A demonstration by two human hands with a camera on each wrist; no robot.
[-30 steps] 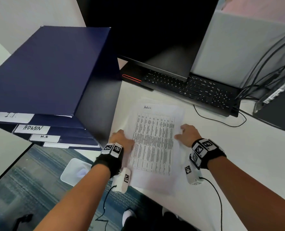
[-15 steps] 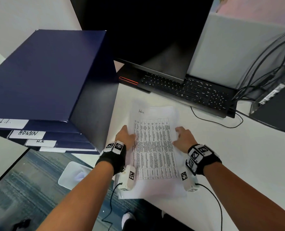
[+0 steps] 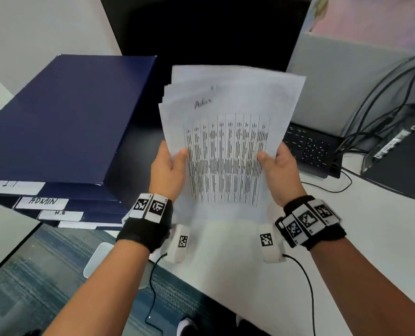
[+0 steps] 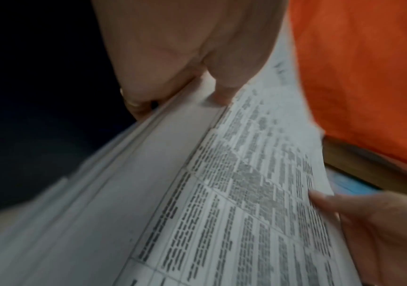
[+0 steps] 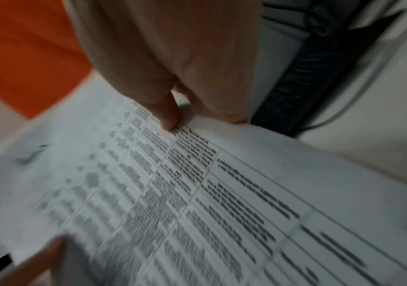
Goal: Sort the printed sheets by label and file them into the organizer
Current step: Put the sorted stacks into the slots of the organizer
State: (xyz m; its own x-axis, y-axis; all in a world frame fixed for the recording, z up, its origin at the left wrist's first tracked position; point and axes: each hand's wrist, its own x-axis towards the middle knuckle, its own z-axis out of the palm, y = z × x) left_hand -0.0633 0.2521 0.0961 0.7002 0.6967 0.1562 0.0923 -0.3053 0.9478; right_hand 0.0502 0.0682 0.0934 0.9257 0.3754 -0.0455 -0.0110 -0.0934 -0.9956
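Observation:
A stack of printed sheets [image 3: 228,132] is held upright above the white desk [image 3: 383,226], with a table of text and a handwritten label on the top sheet. My left hand [image 3: 168,168] grips its left edge, thumb on the front. My right hand [image 3: 280,167] grips its right edge the same way. In the left wrist view the stack [image 4: 197,203] shows several fanned edges under my thumb. In the right wrist view the top sheet [image 5: 197,193] is pinched by my thumb. The dark blue organizer [image 3: 63,122] stands at left, its trays labelled I.T., ADMIN and H.R.
A black keyboard [image 3: 310,146] and a dark monitor [image 3: 208,32] lie behind the sheets. Black cables [image 3: 381,103] run to a dark device at right. A white bin [image 3: 99,260] stands on the carpet below the desk edge.
The stack lay flat on the desk under both hands; now both hands have lifted it upright in front of the monitor.

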